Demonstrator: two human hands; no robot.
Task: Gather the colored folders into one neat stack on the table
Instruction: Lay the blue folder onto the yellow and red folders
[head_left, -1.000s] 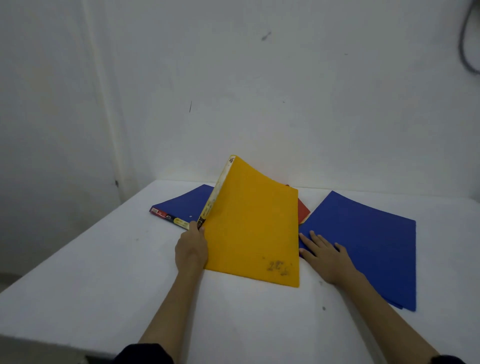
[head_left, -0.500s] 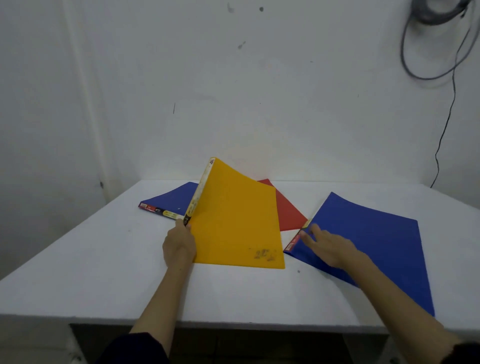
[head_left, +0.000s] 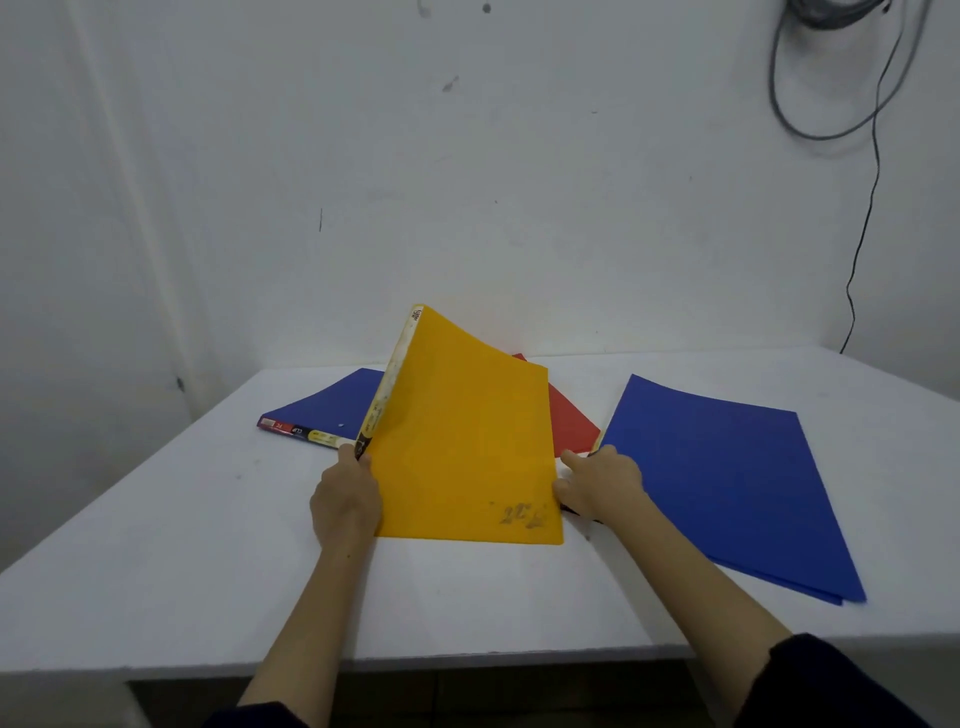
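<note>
A yellow folder (head_left: 467, 441) stands tilted in the middle of the white table (head_left: 182, 545), its spine edge raised and its right edge low. My left hand (head_left: 345, 501) grips the near end of that spine. Partly hidden behind it lie a red folder (head_left: 571, 423) and a blue folder (head_left: 327, 410) with a labelled spine, flat on the table. A second blue folder (head_left: 727, 483) lies flat to the right. My right hand (head_left: 600, 483) curls over this folder's near left corner, close to the yellow folder's right edge.
The table sits in a corner of white walls, with its front edge (head_left: 415, 665) close to me. Grey cables (head_left: 857, 104) hang on the wall at the upper right, and one thin wire runs down behind the table's far right corner.
The yellow folder has stayed tilted up in my left hand. My right hand went from lying flat on the right blue folder's corner to curling around its left edge. The camera has pulled back.
</note>
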